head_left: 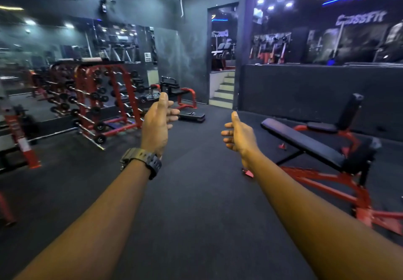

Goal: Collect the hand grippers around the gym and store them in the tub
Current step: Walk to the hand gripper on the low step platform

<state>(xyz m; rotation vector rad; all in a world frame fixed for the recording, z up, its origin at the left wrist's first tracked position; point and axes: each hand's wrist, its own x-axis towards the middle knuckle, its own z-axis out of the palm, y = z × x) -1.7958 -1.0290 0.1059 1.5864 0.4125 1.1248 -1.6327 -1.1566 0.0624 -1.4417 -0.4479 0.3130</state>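
Both hands hold nothing: the left hand (158,125), with a dark watch (142,162) on its wrist, and the right hand (238,137) reach out over the dark floor (196,192) with thumbs up and fingers loosely curled. A small dark thing that may be a hand gripper lies on the black step platform (192,116) beyond the left hand, too blurred to tell. A red dumbbell rack (104,98) stands at the floor's left edge and a red-framed bench (316,149) at its right.
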